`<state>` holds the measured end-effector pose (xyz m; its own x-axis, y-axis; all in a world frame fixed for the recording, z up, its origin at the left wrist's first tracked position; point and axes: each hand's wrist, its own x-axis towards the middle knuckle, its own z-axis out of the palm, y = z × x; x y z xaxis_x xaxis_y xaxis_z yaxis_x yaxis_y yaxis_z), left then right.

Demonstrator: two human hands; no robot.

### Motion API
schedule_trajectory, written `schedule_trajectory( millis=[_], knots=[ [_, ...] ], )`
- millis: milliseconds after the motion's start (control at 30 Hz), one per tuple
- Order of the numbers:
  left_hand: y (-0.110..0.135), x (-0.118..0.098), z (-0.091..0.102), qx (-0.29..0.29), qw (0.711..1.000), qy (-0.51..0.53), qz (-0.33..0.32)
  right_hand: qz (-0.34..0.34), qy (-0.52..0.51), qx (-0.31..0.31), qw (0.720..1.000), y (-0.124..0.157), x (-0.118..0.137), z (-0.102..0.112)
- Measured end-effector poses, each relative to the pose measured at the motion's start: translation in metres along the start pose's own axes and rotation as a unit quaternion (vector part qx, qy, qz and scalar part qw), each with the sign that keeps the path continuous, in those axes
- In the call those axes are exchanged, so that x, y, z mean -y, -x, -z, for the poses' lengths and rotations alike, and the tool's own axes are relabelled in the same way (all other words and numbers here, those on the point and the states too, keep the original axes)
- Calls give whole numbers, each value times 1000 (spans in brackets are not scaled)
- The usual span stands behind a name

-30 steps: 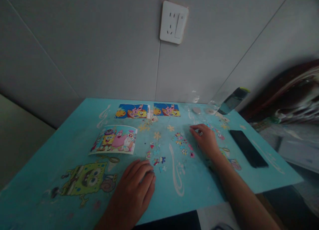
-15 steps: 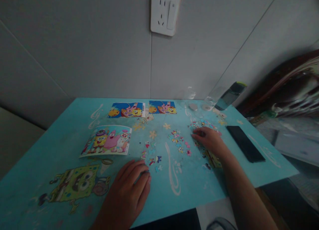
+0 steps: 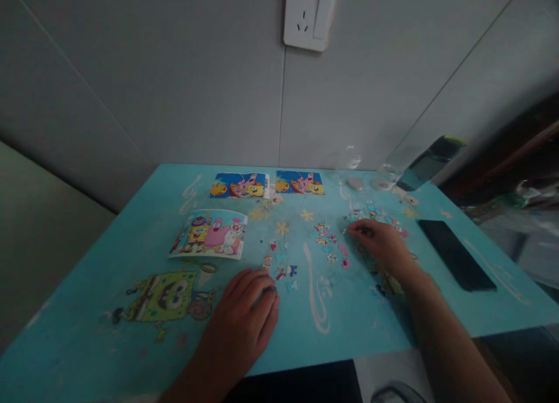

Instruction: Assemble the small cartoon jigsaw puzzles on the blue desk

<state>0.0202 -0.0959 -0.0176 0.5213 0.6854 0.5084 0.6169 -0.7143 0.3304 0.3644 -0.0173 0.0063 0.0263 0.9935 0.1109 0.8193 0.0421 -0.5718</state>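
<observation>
- puzzle pieces (image 3: 331, 257) lie loose on the table (image 3: 358, 327), in left, middle and right groups.
- right hand (image 3: 381, 244) is at the right group, thumb and fingertips close; whether they hold a piece, i cannot tell. a dragging wrist could scatter the middle group.
- left hand (image 3: 245, 314) rests well apart from it, fingers curled, grip hidden; sliding far, it could shove the left group or bump the picture card (image 3: 213, 235).
</observation>
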Motion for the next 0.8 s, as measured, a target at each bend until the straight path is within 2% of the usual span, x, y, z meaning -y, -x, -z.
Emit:
schedule_trajectory(
  millis=[67,167,267,400,567,667,733,800],
  knots=[
    [1,0,1,-7,1000,-1,16,20,-42,20,999,5,16,-6],
    [1,0,1,-18,999,-10,48,72,-97,84,989,12,47,-20],
    [1,0,1,-22,997,-15,66,132,-99,119,979,8,78,-38],
    [-1,-2,2,-13,998,-19,61,168,-84,112,976,-22,101,-65],
    [-1,-2,3,-20,998,-24,45,196,-7,128,972,-63,110,-90],
    [-1,-2,3,-21,999,-25,40,213,13,116,970,-69,112,-89],
    [-1,-2,2,-23,999,-23,40,226,19,82,971,-67,107,-77],
    [0,-2,2,-22,999,-16,41,216,20,32,976,-66,91,-57]
  ],
)
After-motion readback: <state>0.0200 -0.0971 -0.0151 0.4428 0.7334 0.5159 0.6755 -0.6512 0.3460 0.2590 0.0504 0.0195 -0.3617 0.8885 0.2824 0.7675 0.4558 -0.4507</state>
